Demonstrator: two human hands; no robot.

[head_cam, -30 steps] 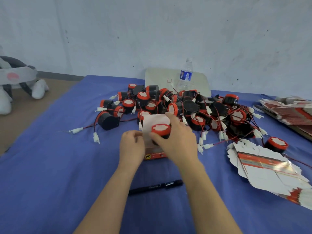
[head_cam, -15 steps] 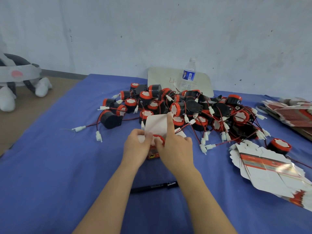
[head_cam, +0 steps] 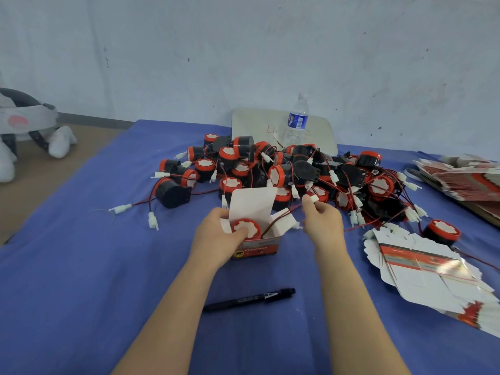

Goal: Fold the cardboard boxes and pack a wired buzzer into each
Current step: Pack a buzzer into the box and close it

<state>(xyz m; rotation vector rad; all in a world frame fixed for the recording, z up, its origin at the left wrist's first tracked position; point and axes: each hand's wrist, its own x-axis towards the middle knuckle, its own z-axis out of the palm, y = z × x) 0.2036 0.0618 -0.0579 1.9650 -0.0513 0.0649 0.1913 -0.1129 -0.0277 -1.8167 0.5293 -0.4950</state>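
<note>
Buzzer now sits inside open box, right hand off it | left hand grips box on blue cloth, thumb on buzzer | right hand pinches white connector | risk: taut wire snags pile or tips buzzer out, blocking flaps

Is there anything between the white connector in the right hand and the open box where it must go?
Only the right side flap of the box, which leans outward between the connector and the opening; the red wire runs over it. The buzzer sits in the box, held by the left hand.
</note>
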